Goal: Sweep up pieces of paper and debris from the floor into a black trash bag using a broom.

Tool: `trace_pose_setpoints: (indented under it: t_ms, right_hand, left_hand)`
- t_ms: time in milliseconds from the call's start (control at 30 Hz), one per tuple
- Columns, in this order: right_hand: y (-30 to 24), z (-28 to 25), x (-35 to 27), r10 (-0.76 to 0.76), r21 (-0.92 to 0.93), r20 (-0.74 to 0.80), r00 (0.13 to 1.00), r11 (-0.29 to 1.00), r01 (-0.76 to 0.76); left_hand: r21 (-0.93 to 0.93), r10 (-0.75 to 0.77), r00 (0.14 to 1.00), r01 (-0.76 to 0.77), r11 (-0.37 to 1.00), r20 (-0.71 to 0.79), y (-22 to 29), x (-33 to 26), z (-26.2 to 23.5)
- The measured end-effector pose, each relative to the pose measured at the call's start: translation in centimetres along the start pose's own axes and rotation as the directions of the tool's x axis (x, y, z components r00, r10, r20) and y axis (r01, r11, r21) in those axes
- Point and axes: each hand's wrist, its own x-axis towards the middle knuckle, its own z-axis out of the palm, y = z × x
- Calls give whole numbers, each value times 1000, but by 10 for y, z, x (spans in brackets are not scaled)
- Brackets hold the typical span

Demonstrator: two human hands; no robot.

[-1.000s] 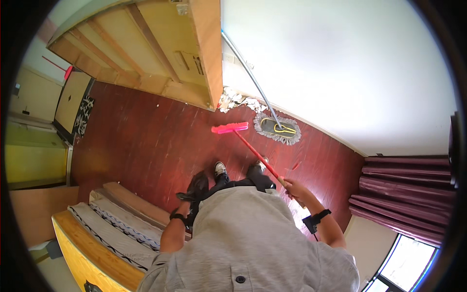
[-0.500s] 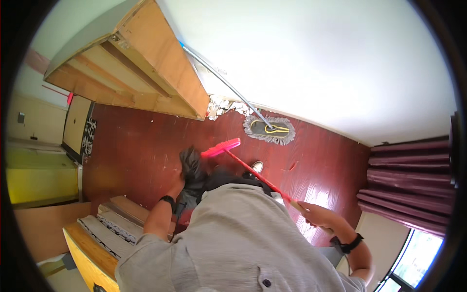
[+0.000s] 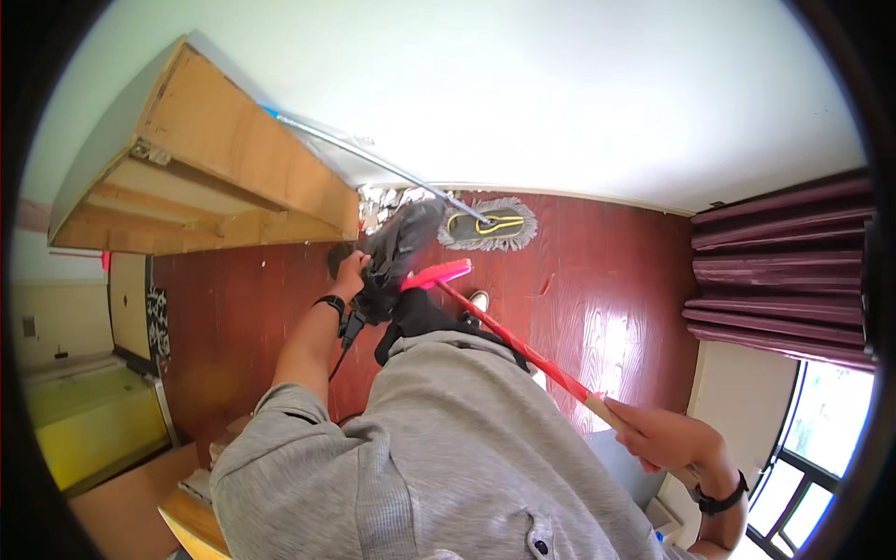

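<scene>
Leftmost, a wooden cabinet [image 3: 215,177] stands against the white wall [image 3: 597,84], with the dark red wood floor [image 3: 243,327] running out beneath it. Just in front of its lower corner the left hand [image 3: 348,273] is reached out at arm's length, fingers curled tight round the rear edge of a black dustpan [image 3: 397,252], which it has fully in its grasp; the pan is tilted with its mouth away from the person, toward a scatter of pale debris [image 3: 378,198] by the skirting, seemingly so that sweepings can be pushed straight into it. Touching or just beside the pan's near edge sits the pink head of the broom [image 3: 437,274], and from it the red handle slants down and to the right across the grey shirt [image 3: 448,467]. That long slant lets the person work the head at a distance without stooping further. A grey dust mop [image 3: 493,224] lies flat on the floor beyond, its metal pole leaning up toward the cabinet, well clear of both hands. At the far right the right hand [image 3: 667,437] is closed firmly about the pale upper end of the broom handle, so the head lies well away from that grip, up and to the left, near the other hand. Maroon curtains [image 3: 775,271] hang beside a window [image 3: 821,439].
</scene>
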Motion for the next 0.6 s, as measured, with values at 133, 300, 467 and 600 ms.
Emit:
trace_pose_setpoints:
  t_ms: [133,300,467,600]
  right_hand:
    - [-17,-28,-44,67,-193,70,995,980,-52]
    - [-63,-20,-39,107,177,226,968,973,-149]
    - [-119,3,-2,98,365,24,995,925,-100]
    - [-179,-18,42,149,504,218,964,829,-242]
  left_hand:
    - [13,293,955,-294,956,36,-30,43,13]
    - [-81,172,959,-158,984,226,-57,90,47]
    - [-172,232,916,-184,968,327,-50,128,74]
    - [-164,149,966,-115,980,213,-59,164,56]
